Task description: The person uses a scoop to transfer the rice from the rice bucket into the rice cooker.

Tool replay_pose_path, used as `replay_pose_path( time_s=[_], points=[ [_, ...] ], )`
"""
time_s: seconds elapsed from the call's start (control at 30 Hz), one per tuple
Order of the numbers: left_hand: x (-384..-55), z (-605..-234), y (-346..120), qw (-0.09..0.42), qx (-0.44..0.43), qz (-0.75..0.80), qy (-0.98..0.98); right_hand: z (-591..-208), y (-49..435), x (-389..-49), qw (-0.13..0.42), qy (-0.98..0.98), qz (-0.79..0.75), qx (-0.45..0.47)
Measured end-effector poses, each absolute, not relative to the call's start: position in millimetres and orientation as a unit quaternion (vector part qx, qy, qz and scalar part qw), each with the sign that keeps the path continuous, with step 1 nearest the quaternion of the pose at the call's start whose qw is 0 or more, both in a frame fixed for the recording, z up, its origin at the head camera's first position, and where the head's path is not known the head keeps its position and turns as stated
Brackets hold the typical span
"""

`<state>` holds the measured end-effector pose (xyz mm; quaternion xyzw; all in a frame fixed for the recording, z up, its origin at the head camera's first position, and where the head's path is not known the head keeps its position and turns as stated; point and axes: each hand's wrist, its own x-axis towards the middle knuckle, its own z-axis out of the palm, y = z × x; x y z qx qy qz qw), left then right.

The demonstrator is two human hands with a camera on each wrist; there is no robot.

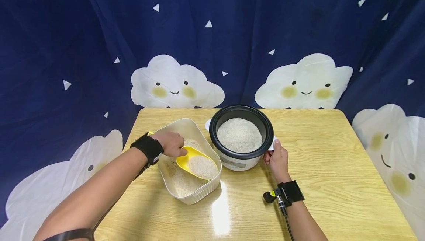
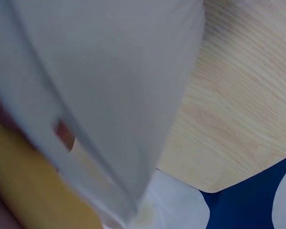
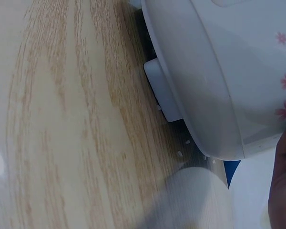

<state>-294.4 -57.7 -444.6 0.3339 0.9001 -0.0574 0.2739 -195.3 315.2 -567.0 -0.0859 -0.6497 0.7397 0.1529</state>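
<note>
My left hand (image 1: 170, 144) grips the handle of a yellow scoop (image 1: 184, 160) inside a whitish plastic bin (image 1: 199, 196). A heap of rice (image 1: 203, 166) fills the scoop's front, and more rice lies in the bin below it. To the right stands a white rice cooker (image 1: 229, 163) with a black inner pot (image 1: 217, 146) holding a mound of white rice (image 1: 239, 135). My right hand (image 1: 278, 161) holds the cooker's white side handle, thumb on top. The left wrist view is mostly filled by the bin's wall (image 2: 119, 71).
A wooden table (image 1: 325, 167) carries everything, with a dark blue cloud-patterned curtain (image 1: 232, 42) behind it. Pink flowers mark the cooker's side (image 3: 205, 71), and a few loose rice grains (image 3: 179, 153) lie near its foot. A cable (image 1: 288, 226) trails from the right wrist.
</note>
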Motion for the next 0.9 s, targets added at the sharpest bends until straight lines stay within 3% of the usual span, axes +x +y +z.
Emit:
replay_pose_path(
  time_s=[0.53, 0.9],
  points=[
    [-297, -430, -76, 0.269, 0.331, 0.005, 0.904, -565, 313, -195, 0.151, -0.646, 0.742, -0.092],
    [-295, -415, -81, 0.292, 0.289, 0.015, 0.911, -566, 312, -195, 0.146, -0.632, 0.756, -0.092]
  ],
)
